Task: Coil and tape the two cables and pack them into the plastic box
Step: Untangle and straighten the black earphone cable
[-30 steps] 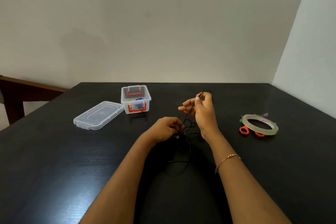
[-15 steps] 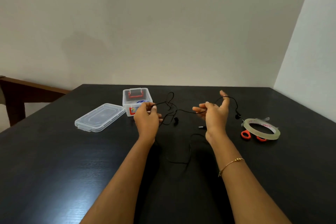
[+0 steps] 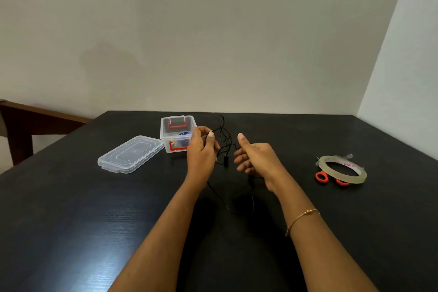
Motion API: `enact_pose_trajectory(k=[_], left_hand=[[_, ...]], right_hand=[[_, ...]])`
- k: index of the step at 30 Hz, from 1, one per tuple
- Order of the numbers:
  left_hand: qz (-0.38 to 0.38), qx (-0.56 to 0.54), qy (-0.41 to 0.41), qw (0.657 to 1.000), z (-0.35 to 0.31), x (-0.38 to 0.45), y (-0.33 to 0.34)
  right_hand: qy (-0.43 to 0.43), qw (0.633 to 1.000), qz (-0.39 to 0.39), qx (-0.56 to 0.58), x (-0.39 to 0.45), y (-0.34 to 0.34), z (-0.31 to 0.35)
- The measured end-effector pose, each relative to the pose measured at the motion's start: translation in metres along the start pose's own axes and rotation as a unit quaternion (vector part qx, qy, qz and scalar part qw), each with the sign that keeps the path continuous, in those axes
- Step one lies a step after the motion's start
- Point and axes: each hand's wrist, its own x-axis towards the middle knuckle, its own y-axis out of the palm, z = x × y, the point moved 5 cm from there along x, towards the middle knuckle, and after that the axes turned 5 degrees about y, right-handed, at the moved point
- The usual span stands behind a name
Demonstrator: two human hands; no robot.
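In the lidless plastic box (image 3: 178, 134), blue and yellow contents.

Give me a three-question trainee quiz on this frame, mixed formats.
1. True or false: the lid is on the plastic box.
2. Which hand pinches the black cable? A) left hand B) right hand C) neither
3. Fill in: the tape roll lies on top of the orange-handled ____.

Key:
1. False. It lies on the table, left of the box.
2. A. The left hand pinches it; the right hand is beside it, fingers loosely curled, thumb up.
3. scissors.
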Motion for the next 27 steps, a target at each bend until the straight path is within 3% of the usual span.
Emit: enact_pose_trajectory(k=[6,13,17,19,22,24,27], left_hand=[[0.104,-0.05,-0.016,0.993,-0.004,-0.006,0.012],[0.073,-0.068,-0.084,0.992,0.002,-0.007,0.012],[0.127,0.104,-0.065,0.984,0.005,-0.006,0.012],[0.133,0.108,-0.052,0.984,0.003,-0.006,0.01],[0.138,-0.028,-0.079,0.987,-0.001,-0.007,0.01],[0.117,-0.161,-0.094,0.976,-0.006,-0.007,0.009],[0.08,-0.373,-0.09,0.92,-0.014,-0.004,0.008]], right_hand=[[-0.043,0.997,0.018,0.067,-0.002,0.018,0.003],[0.019,0.979,-0.11,0.172,0.003,0.001,-0.006],[0.01,0.972,-0.118,0.201,0.006,-0.001,-0.007],[0.041,0.954,-0.089,0.284,0.009,0.001,-0.009],[0.121,0.915,-0.045,0.381,0.01,0.002,-0.016],[0.139,0.92,-0.067,0.359,0.012,-0.002,-0.021],[0.147,0.932,-0.1,0.315,0.013,-0.004,-0.027]])
